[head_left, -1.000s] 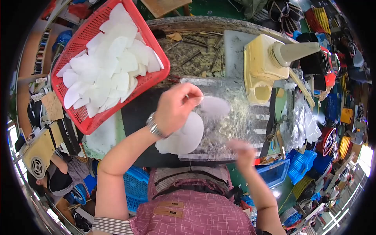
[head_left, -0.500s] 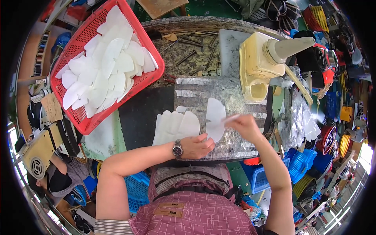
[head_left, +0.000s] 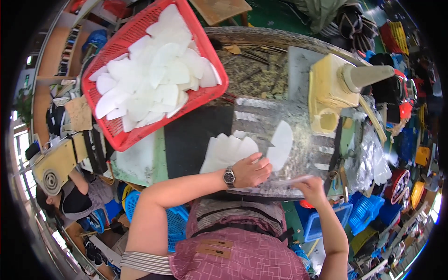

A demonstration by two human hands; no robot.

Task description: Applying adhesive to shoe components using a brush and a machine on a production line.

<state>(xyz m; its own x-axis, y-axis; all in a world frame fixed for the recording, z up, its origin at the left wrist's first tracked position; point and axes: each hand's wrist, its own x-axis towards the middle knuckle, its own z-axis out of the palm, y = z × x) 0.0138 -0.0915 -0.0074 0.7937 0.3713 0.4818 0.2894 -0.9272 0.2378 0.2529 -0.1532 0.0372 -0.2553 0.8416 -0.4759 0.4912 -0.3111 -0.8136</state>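
My right hand [head_left: 311,190], near the table's front edge, pinches a thin whitish strip-like piece [head_left: 295,180], seen almost edge-on. My left hand [head_left: 253,171], with a wristwatch [head_left: 228,177] on its wrist, is loosely bent, its fingers partly apart. It lies between a fanned row of white rounded sheet pieces [head_left: 226,151] and a single white half-round piece [head_left: 281,144]. That single piece lies flat on the worn grey board [head_left: 261,116], its lower end beside my left fingertips. Whether they touch it, I cannot tell.
A red basket [head_left: 220,51] heaped with white pieces stands at the far left. A yellowish glue container [head_left: 333,79] with a grey cone [head_left: 371,74] stands at the right. Clear plastic bags [head_left: 366,158] hang at the table's right side. Another person [head_left: 79,196] is at the left.
My right hand has moved down toward the front edge with the thin piece. The flat half-round piece now looks narrower and more tilted. My left hand's index finger has lifted. The view has shifted.
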